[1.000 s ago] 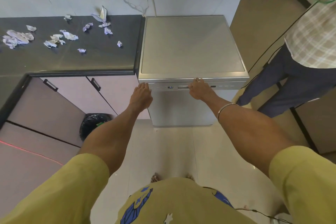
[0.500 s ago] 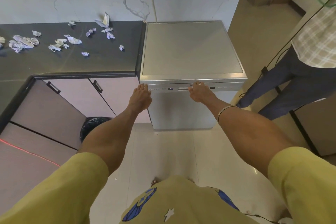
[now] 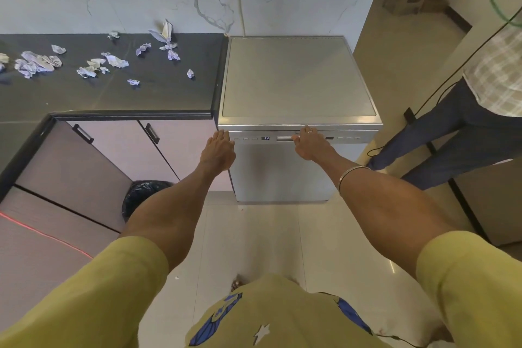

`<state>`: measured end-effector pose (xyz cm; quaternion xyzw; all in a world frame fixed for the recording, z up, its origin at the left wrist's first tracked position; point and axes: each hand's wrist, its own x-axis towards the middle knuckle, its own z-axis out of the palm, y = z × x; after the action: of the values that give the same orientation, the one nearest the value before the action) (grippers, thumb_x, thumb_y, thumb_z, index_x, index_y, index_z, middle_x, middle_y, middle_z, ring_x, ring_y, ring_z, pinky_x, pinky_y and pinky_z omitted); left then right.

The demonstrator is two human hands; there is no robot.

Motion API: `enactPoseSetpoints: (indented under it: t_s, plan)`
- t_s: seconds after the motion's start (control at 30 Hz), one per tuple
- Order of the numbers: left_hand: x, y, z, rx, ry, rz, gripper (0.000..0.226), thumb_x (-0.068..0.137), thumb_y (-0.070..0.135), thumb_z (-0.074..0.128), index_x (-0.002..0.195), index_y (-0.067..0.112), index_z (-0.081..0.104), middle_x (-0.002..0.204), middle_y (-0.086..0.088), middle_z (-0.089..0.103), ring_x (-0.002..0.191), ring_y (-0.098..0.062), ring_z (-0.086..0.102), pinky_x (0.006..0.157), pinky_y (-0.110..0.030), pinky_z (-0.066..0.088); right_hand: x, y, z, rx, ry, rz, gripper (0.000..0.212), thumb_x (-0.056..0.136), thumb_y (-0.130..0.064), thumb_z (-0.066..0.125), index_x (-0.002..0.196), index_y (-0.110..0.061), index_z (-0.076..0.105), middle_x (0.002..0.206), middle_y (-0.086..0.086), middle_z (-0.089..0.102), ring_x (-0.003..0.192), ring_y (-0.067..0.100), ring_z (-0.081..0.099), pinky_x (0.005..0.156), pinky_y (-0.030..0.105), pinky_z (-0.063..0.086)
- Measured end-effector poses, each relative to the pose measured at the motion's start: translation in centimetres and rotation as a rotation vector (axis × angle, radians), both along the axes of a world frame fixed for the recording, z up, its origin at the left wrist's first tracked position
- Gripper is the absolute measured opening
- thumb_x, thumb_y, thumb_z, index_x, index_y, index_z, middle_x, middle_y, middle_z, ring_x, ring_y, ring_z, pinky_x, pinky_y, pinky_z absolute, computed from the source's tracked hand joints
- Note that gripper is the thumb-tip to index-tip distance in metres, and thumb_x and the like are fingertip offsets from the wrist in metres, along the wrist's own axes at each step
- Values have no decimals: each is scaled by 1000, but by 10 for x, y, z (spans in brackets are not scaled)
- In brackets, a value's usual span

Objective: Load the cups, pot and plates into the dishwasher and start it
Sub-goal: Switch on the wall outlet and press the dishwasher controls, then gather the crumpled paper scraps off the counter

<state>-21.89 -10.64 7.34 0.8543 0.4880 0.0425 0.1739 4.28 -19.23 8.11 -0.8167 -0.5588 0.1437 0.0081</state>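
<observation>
Standing square before the dishwasher (image 3: 296, 79), the person reaches both arms to its closed door. The right hand (image 3: 309, 144) curls over the handle (image 3: 285, 138) in the control strip; the left hand (image 3: 220, 147) lies flat, fingers straight, against the dishwasher's left front corner. No cups, pot or plates show. A hard pull could drop the door fast onto shins. Right of the dishwasher, a bystander (image 3: 463, 133) and trailing cable (image 3: 423, 104) stand near enough to snag.

Right hand (image 3: 310, 144) grips dishwasher (image 3: 296, 79) handle (image 3: 285, 138); left hand (image 3: 219, 148) flat against its corner.
</observation>
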Motion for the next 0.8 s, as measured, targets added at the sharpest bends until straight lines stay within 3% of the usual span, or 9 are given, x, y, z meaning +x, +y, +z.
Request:
enactPoseSetpoints:
  t_s: [0.53, 0.8]
  plan:
    - [-69, 41, 5, -3, -63, 161, 53, 108, 21, 25, 155, 0, 14, 164, -17, 11, 152, -31, 7, 124, -43, 10, -78, 54, 15, 38, -16, 124, 47, 104, -28, 30, 135, 6, 42, 142, 22, 42, 133, 37, 37, 108, 46, 33]
    - [-144, 76, 11, 55, -38, 290, 49, 105, 20, 28, 148, -4, 27, 156, -22, 28, 147, -34, 24, 122, -46, 21, -148, 109, 21, 74, -4, 215, 50, 106, -31, 28, 137, 5, 42, 143, 22, 42, 133, 37, 38, 107, 46, 33]
